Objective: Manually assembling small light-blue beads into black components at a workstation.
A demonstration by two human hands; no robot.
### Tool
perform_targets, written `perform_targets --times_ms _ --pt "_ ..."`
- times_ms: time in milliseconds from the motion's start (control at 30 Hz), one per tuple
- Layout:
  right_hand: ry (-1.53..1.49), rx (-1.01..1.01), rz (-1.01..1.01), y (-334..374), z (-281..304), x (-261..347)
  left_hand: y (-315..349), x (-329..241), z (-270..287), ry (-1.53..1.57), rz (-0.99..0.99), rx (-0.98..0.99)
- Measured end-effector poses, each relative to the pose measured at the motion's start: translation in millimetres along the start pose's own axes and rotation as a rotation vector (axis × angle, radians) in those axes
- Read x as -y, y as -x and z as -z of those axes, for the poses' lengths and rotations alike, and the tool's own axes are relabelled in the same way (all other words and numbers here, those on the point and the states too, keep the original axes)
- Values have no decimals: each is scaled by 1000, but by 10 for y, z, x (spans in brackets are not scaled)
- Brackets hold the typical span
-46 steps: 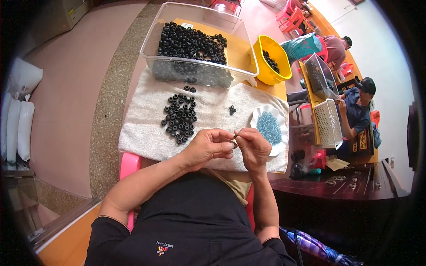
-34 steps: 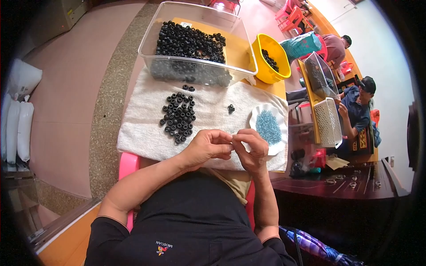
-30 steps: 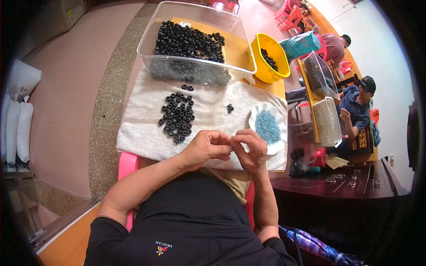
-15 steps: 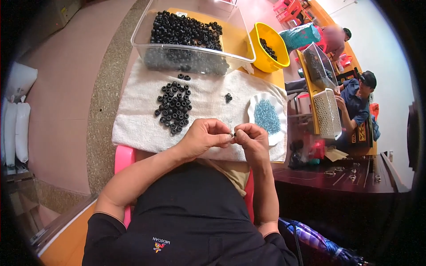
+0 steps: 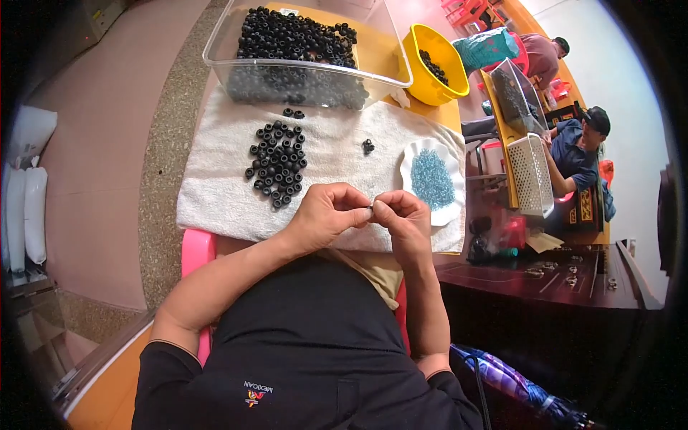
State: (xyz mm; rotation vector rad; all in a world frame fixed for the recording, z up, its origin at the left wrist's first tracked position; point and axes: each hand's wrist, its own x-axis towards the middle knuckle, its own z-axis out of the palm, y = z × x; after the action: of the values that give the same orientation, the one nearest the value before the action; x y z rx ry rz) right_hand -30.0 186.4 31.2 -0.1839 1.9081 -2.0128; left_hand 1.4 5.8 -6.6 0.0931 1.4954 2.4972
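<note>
The left hand (image 5: 322, 215) and right hand (image 5: 405, 221) had drawn closer together, both pinching a mostly hidden dark piece (image 5: 371, 207), four o'clock from the black beads (image 5: 277, 160), so its handling seemed unfinished.

The towel (image 5: 215, 186) lay on the table (image 5: 449, 115). Behind its far part stood the bin (image 5: 383, 89), holding a heap (image 5: 287, 36), and right of that, the tub (image 5: 430, 86) with pieces (image 5: 433, 66) inside. On the towel, a scatter (image 5: 276, 161) lay to the left, with 2 loose pieces (image 5: 299, 115) just behind it; a cluster (image 5: 368, 146) sat right of it, and farther right the plate (image 5: 407, 161) bore beads (image 5: 432, 179). The left hand (image 5: 326, 215) and right hand (image 5: 405, 218) met before the cluster, a small piece (image 5: 371, 207) between their fingertips. Well right, a basket (image 5: 530, 175) stood before a crate (image 5: 512, 104).
</note>
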Motion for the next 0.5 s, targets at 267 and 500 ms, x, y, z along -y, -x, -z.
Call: perform_targets --times_ms 267,500 --pt "76 -60 24 1 -46 31 13 3 -5 -65 -37 -41" --pt "87 -113 98 19 -35 -64 7 33 -10 -64 -47 -49"
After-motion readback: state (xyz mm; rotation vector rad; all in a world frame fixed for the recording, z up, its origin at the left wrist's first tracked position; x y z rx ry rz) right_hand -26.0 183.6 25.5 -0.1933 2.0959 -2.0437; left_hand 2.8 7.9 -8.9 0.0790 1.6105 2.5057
